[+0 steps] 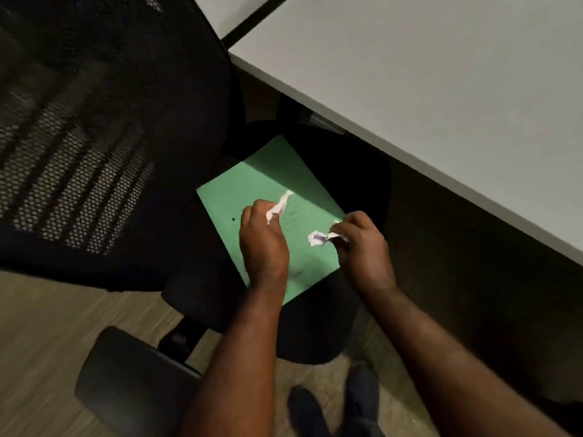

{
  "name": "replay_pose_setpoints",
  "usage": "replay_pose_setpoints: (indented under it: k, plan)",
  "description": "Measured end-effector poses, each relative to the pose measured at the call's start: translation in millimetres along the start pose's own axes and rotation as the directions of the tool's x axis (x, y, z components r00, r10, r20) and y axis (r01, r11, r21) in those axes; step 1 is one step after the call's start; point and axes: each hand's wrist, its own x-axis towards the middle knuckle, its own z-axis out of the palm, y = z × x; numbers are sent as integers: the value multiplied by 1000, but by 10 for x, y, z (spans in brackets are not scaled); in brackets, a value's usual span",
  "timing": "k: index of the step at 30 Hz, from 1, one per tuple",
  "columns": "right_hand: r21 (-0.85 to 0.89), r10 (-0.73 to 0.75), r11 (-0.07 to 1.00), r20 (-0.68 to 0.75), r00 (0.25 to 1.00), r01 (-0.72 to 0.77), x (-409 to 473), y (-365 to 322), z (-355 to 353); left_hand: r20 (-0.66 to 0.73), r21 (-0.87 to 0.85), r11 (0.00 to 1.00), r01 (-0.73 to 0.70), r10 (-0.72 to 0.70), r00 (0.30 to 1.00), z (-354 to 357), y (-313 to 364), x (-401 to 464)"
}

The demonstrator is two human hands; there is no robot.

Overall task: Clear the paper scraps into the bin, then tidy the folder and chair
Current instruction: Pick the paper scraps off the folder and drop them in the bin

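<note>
A green folder (262,178) lies flat on the seat of a black office chair (318,313). My left hand (262,241) is over the folder's left part, shut on a crumpled white paper scrap (280,205) that sticks out above the fingers. My right hand (362,244) is at the folder's right edge, pinching a small white scrap (336,235). Another crumpled scrap (316,238) lies on the folder just left of my right fingers. No bin is in view.
The chair's mesh backrest (94,159) fills the left side, and an armrest (132,383) is at the lower left. A white desk (426,105) overhangs the chair at the upper right. My shoes (334,405) stand on the wood-look floor below.
</note>
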Motion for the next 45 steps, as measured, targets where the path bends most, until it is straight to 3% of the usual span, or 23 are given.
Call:
replay_pose_setpoints:
  k: [4,8,17,25,29,34,37,42,45]
  plan:
    - [-13,2,1000,-76,997,-3,-306,163,-432,93,126,966,-226,215,972,-38,322,-249]
    - [-40,60,997,-174,983,-68,-614,409,-841,211,130,920,-371,340,917,97,627,-634]
    - [2,204,975,-409,890,-222,-1420,1253,-1552,374,-45,851,-523,500,781,670,1207,-1683]
    - [52,418,884,-535,735,-465,-2679,2287,-2099,556,-263,768,-583,615,559,1326,1641,-3126]
    - [105,524,802,-596,608,-588,-3374,2728,-2246,669,-326,746,-580,616,416,1628,1759,-3936]
    - [222,622,685,-674,398,-694,-4149,3238,-2376,751,-397,727,-561,608,256,1937,1778,-4919]
    - [235,645,634,-686,336,-737,-4551,3548,-2400,799,-397,734,-552,572,186,2102,1717,-5442]
    - [253,671,594,-679,297,-764,-4975,3969,-2472,877,-328,751,-573,468,111,2420,1620,-6020]
    - [285,689,559,-682,245,-779,-5071,4160,-2552,908,-256,771,-583,400,129,2609,1569,-6171]
